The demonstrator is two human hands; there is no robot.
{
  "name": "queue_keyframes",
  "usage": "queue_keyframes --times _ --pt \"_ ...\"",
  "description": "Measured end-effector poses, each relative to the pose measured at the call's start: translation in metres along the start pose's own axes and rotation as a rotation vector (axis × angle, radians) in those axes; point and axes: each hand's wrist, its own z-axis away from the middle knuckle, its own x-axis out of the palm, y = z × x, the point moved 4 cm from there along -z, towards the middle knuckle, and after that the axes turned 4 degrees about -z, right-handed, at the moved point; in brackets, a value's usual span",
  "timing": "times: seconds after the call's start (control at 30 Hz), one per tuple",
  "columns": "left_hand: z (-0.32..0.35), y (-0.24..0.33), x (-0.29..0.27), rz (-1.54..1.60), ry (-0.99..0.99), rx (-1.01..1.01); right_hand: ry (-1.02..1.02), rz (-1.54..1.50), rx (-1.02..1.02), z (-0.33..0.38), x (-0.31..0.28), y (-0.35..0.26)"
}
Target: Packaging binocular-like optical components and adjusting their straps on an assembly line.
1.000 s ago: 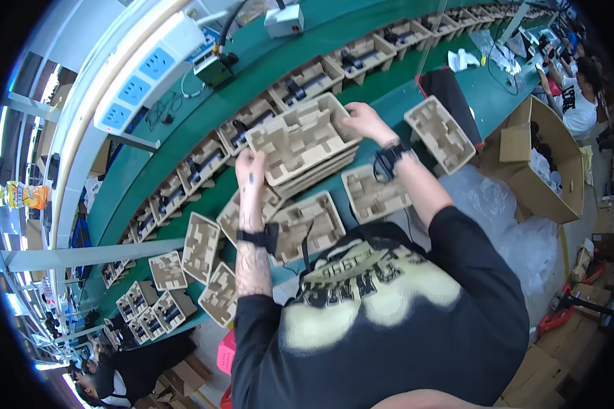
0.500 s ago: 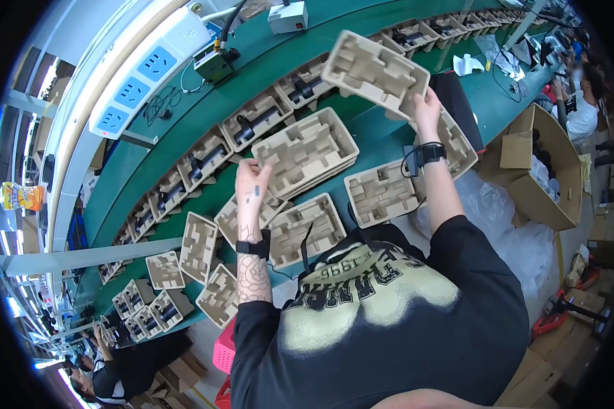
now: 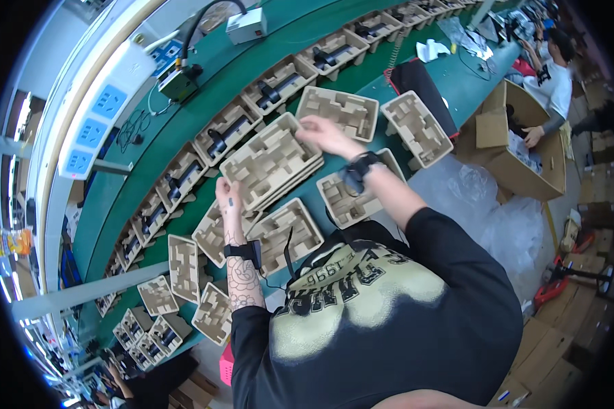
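Note:
A stack of beige moulded-pulp trays (image 3: 271,162) with shaped hollows lies on the green table in front of me. My left hand (image 3: 229,195) has its fingers closed on the left edge of the top tray. My right hand (image 3: 331,138) reaches over the stack's right end, its fingertips at the top tray's edge. Those fingers are smeared by motion, so their grip is unclear. Just beyond the right hand lies a single pulp tray (image 3: 339,112). Another tray (image 3: 417,129) sits farther right, and one more tray (image 3: 344,204) is partly under my right forearm.
A curved row of trays holding black cylindrical parts (image 3: 276,90) runs behind the stack. More trays (image 3: 183,267) stand at the left. A white power strip (image 3: 106,112) hangs at the upper left. At the right are a cardboard box (image 3: 518,153), clear plastic bags (image 3: 467,198) and a co-worker (image 3: 556,71).
My right hand has let go of the tray it held up, now lying beyond the stack, and has come to the stack's right end. The whole view has shifted; my left hand stays at the stack.

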Motion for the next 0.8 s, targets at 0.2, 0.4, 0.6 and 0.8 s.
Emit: queue_keyframes --times 0.2,0.4,0.6,0.8 --pt "0.046 0.111 -0.020 0.193 0.241 0.307 0.290 -0.029 -0.245 0.035 0.010 -0.072" --pt "0.061 0.125 -0.010 0.235 -0.032 0.102 0.457 0.044 -0.189 0.053 -0.038 -0.075" --pt "0.046 0.033 -0.007 -0.284 0.143 0.048 1.227 0.003 -0.143 0.140 -0.190 -0.036" --pt "0.046 -0.015 0.011 -0.220 0.089 -0.222 1.182 0.188 0.081 0.202 -0.218 0.002"
